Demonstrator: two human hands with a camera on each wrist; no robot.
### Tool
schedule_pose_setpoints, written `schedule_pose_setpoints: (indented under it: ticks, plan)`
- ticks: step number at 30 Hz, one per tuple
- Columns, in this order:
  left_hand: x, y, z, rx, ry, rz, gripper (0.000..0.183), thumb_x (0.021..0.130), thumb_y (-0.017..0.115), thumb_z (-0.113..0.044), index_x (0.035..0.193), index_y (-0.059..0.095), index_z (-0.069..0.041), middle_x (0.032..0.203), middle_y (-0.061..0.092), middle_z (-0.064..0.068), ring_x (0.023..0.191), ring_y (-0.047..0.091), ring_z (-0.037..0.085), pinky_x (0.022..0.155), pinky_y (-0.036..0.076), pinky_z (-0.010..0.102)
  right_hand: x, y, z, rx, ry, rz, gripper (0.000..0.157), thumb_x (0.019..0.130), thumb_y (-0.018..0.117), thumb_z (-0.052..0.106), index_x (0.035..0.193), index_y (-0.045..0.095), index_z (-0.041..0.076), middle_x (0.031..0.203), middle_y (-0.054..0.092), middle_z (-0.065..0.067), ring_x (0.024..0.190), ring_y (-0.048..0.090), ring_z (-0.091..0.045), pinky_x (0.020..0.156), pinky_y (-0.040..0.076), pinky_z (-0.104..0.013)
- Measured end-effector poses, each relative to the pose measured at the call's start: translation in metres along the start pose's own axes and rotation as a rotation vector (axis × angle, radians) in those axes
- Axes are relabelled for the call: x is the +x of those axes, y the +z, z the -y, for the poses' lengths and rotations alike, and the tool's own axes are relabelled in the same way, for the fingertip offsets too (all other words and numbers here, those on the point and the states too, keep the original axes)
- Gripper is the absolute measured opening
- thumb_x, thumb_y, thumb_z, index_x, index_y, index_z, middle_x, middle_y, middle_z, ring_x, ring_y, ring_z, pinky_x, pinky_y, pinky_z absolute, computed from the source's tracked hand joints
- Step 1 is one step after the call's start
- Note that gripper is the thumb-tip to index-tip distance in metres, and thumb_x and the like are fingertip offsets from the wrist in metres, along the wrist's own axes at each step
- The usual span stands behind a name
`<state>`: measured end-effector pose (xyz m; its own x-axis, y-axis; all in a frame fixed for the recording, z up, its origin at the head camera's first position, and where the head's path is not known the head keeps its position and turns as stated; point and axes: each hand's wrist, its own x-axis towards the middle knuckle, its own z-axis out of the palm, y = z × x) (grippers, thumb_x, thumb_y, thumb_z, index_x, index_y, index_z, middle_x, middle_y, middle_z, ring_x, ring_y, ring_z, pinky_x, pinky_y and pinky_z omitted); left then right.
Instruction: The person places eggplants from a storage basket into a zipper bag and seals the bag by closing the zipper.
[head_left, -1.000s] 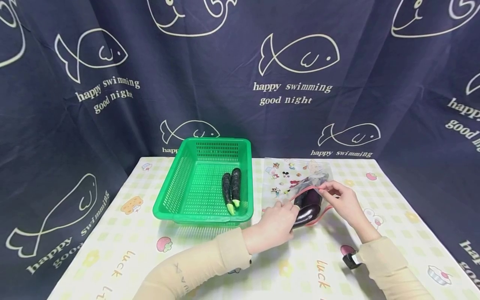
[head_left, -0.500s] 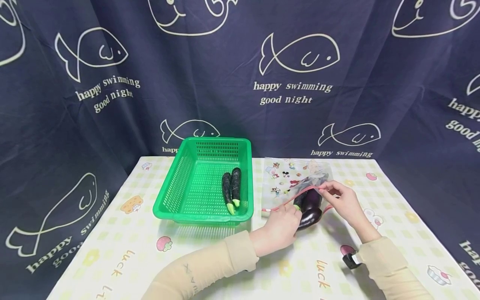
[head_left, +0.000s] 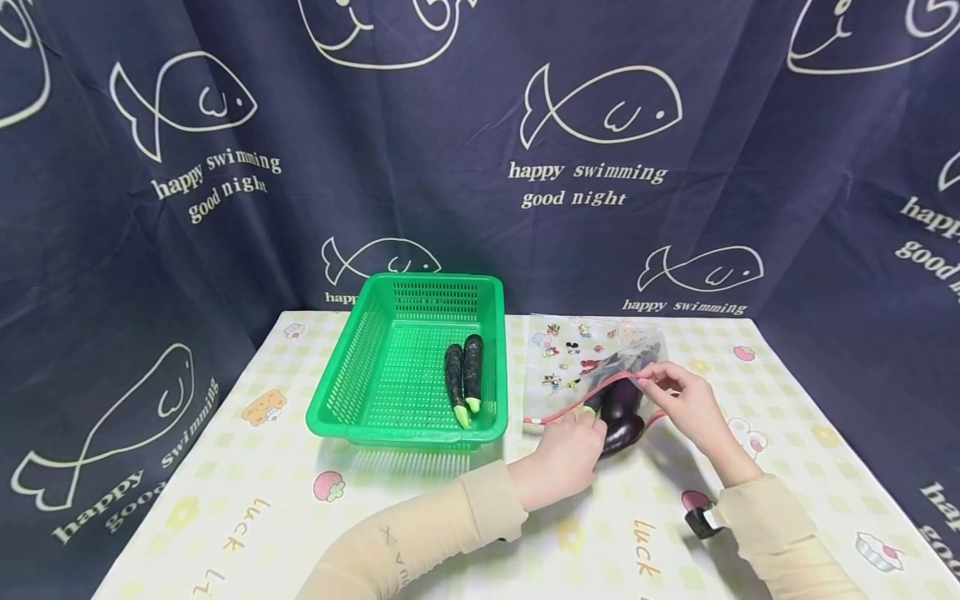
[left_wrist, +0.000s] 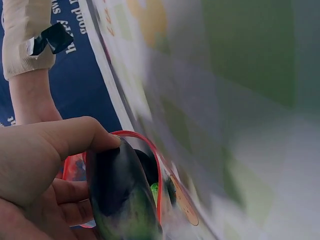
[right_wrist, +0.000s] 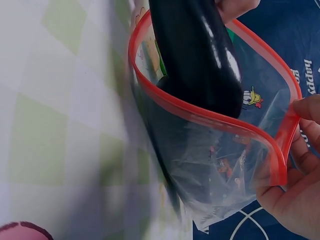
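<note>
My left hand (head_left: 567,450) grips a glossy dark eggplant (head_left: 622,435) by its near end. The eggplant's far end points into the mouth of a clear zip bag (head_left: 542,396) with cartoon prints and a red rim. In the right wrist view the eggplant (right_wrist: 197,55) is tilted, its rounded end just inside the red rim (right_wrist: 200,114). My right hand (head_left: 684,404) pinches that rim at the bag's right side, keeping the mouth apart. More dark vegetables lie inside the bag, including one with a green end (left_wrist: 154,192); they are partly hidden.
A green slotted basket (head_left: 341,429) stands left of the bag, with two dark zucchini (head_left: 453,383) along its right side. The checked tablecloth (head_left: 247,492) covers the table. A dark fish-print curtain (head_left: 450,183) hangs behind it.
My left hand has shifted slightly right and toward the bag with the eggplant, after sliding back from the rim's left part. My right hand stays at the rim.
</note>
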<state>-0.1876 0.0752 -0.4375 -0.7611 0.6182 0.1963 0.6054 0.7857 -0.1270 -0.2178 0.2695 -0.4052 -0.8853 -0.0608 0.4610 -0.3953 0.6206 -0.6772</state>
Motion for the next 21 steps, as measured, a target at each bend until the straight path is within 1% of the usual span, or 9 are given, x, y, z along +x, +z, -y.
schedule_pose_setpoints:
  ticks: [3,6,8,10,12,14,16,21]
  plan:
    - [0.003,0.001,0.000,-0.013,-0.011,0.021,0.047,0.069,0.078,-0.043,0.102,0.056,-0.018,0.093,0.056,-0.004,0.082,0.052,0.013,0.058,0.045,0.026,-0.001,-0.002,0.015,-0.003,-0.002,0.001,0.010,0.083,0.065,-0.002,0.093,0.066,-0.004,0.083,0.067,-0.020,0.063,0.059,-0.009,0.058,0.046,-0.017]
    - [0.005,0.002,0.000,-0.027,-0.028,0.053,0.047,0.070,0.078,-0.043,0.103,0.056,-0.017,0.099,0.058,-0.004,0.086,0.054,0.014,0.060,0.048,0.029,-0.002,-0.003,0.018,-0.016,0.006,0.001,0.010,0.083,0.065,-0.002,0.093,0.066,-0.005,0.083,0.068,-0.019,0.064,0.059,-0.007,0.059,0.046,-0.017]
    - [0.006,0.003,0.001,-0.033,-0.045,0.074,0.047,0.071,0.078,-0.043,0.105,0.056,-0.018,0.105,0.059,-0.004,0.089,0.056,0.015,0.061,0.049,0.031,-0.002,-0.002,0.014,-0.013,0.008,0.002,0.010,0.083,0.066,-0.002,0.093,0.066,-0.004,0.082,0.068,-0.018,0.064,0.059,-0.007,0.059,0.046,-0.017]
    - [0.007,0.005,0.001,-0.032,-0.061,0.092,0.049,0.071,0.078,-0.044,0.107,0.057,-0.017,0.110,0.059,-0.003,0.093,0.057,0.017,0.064,0.050,0.033,-0.001,-0.001,0.004,-0.012,0.011,0.001,0.011,0.084,0.066,0.000,0.094,0.067,-0.002,0.083,0.068,-0.016,0.064,0.059,-0.007,0.058,0.046,-0.017]
    - [0.008,0.006,0.002,-0.028,-0.074,0.103,0.050,0.070,0.078,-0.045,0.107,0.058,-0.018,0.112,0.059,-0.003,0.095,0.057,0.017,0.064,0.050,0.034,0.000,0.001,-0.007,-0.014,0.017,0.002,0.011,0.084,0.067,0.002,0.094,0.067,0.000,0.083,0.069,-0.013,0.065,0.059,-0.005,0.058,0.045,-0.017]
    - [0.009,0.007,0.002,-0.021,-0.078,0.108,0.050,0.070,0.079,-0.044,0.106,0.059,-0.017,0.110,0.059,-0.002,0.095,0.057,0.017,0.064,0.050,0.035,0.001,0.003,-0.017,-0.018,0.024,0.003,0.011,0.085,0.068,0.006,0.095,0.068,0.003,0.084,0.069,-0.010,0.066,0.058,-0.003,0.060,0.045,-0.017]
    - [0.010,0.008,0.002,-0.005,-0.076,0.105,0.048,0.070,0.078,-0.044,0.105,0.060,-0.017,0.107,0.060,-0.002,0.093,0.057,0.017,0.064,0.051,0.034,0.001,0.004,-0.022,-0.017,0.026,0.005,0.011,0.085,0.068,0.009,0.095,0.068,0.005,0.084,0.070,-0.006,0.067,0.058,-0.001,0.061,0.045,-0.016]
    - [0.011,0.010,0.001,0.040,-0.070,0.093,0.044,0.072,0.077,-0.043,0.103,0.060,-0.016,0.103,0.060,-0.002,0.088,0.057,0.016,0.061,0.051,0.030,0.001,0.005,-0.025,0.004,0.020,0.008,0.011,0.087,0.068,0.015,0.094,0.068,0.006,0.083,0.069,-0.002,0.067,0.058,-0.001,0.061,0.045,-0.015]
